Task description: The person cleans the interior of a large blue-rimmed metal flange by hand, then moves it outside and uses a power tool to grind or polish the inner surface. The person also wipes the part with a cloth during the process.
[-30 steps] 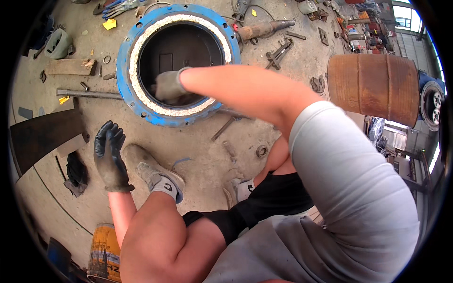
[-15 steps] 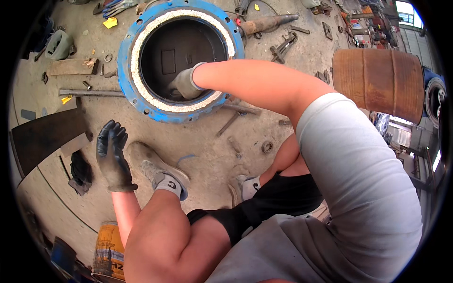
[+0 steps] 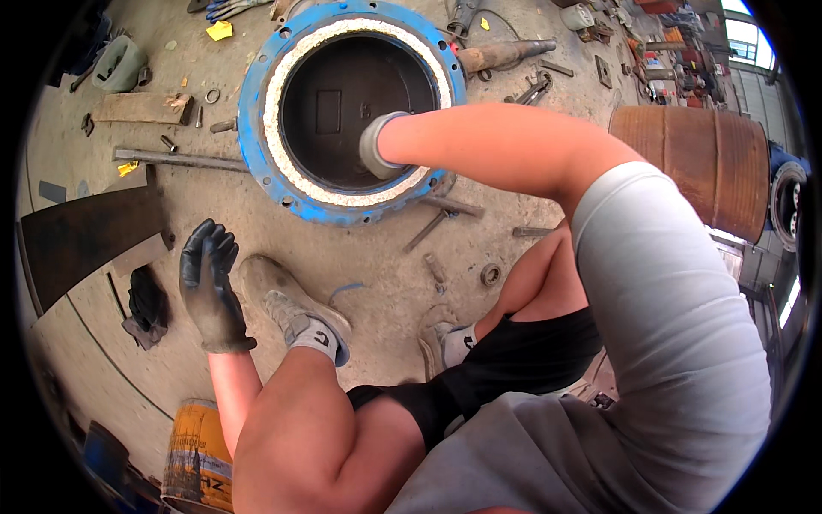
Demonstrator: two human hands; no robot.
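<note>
The right hand [image 3: 377, 147] reaches inside the blue ring [image 3: 252, 128], grip hidden; the left hand [image 3: 209, 283] is half-open, seemingly empty. Slipping could scrape the bare forearm [image 3: 462, 137].

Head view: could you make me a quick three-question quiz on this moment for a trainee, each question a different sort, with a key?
1. True or false: the left hand touches the blue ring.
2. Which hand reaches into the ring's dark opening? A: left; B: right; C: both.
3. Fill in: the rough band just inside the blue ring is ____ in colour.

Key:
1. False; it is apart from the ring.
2. B, the right hand.
3. Off-white.
</note>
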